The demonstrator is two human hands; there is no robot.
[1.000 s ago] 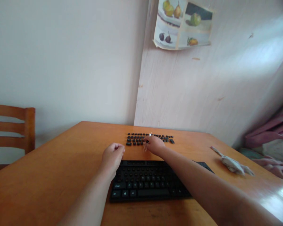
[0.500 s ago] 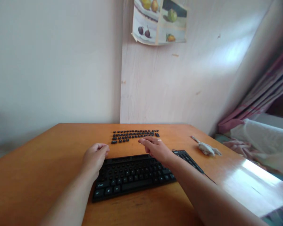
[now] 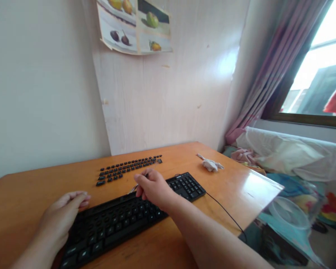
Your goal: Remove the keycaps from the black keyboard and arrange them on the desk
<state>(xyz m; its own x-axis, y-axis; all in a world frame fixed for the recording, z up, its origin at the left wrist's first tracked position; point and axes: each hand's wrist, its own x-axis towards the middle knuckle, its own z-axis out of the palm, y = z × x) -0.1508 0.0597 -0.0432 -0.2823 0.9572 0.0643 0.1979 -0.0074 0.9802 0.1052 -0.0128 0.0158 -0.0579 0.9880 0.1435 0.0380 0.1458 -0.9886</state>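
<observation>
Nearest: orange-brown wooden table [image 3: 154, 256] under everything. Left hand [image 3: 63, 213] at near-left end of keyboard, fingers curled well in, thumb laid along them; palm hidden, so cannot tell if anything is inside. Overlaps the keyboard's corner; actual contact unclear. Probably there to steady that end.

Black plastic full-size keyboard [image 3: 120, 226] lies flat, angled across the table, left end closer. Likely kept this near for easy reach. Front rows have their caps; upper-left area shows bare key seats.

Right hand [image 3: 152, 188] over the keyboard's rear edge, around mid-length. Fingers nearly closed, pinching a slim tool with thin, pale, shiny tips [image 3: 132, 189]; dark bit shows above the thumb, maybe its other end. Exact type too small to tell. Fingertip pinch presumably for fine control over small parts.

Thin black cable [image 3: 226, 210] leaves the keyboard's right side and drops over the table edge, so out of the hands' way.

Beyond keyboard, apart from it: small black plastic keycaps [image 3: 124, 171] in four rows, bottom one short, wide caps mostly at row ends. Order seems to copy the key layout, likely so each cap's place stays clear.

Farther right: crumpled pale-grey cloth [image 3: 211, 165], touched by neither hand, seemingly set aside. Back: pale wall panel [image 3: 168, 101] with fruit-painting sheet [image 3: 136, 28].
</observation>
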